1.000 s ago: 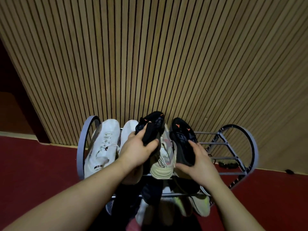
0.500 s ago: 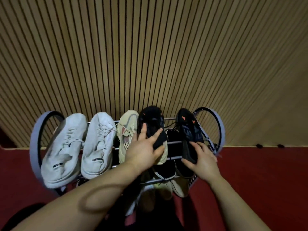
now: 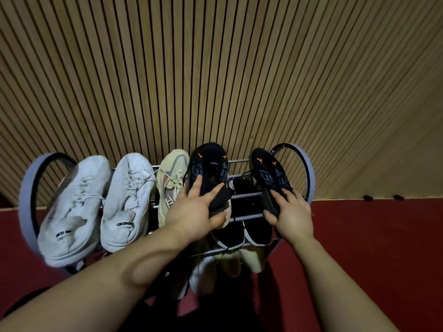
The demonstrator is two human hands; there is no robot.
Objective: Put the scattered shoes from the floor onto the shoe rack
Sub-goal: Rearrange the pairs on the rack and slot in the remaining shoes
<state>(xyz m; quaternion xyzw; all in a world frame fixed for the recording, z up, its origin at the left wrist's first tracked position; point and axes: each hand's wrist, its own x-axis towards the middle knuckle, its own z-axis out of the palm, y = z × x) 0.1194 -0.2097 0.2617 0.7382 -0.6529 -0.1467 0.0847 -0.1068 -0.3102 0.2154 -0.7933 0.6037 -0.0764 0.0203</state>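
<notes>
Barely anything changing since half a second ago: left hand (image 3: 194, 216) still gripping the left black shoe (image 3: 208, 161), right hand (image 3: 293, 212) still clutching the right black shoe (image 3: 266, 168) atop the shoe rack (image 3: 24, 200)

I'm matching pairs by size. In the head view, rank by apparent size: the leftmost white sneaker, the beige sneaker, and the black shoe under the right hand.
1. leftmost white sneaker, clearly largest.
2-3. beige sneaker and black shoe under the right hand look alike; both partly covered, so unranked.
</notes>
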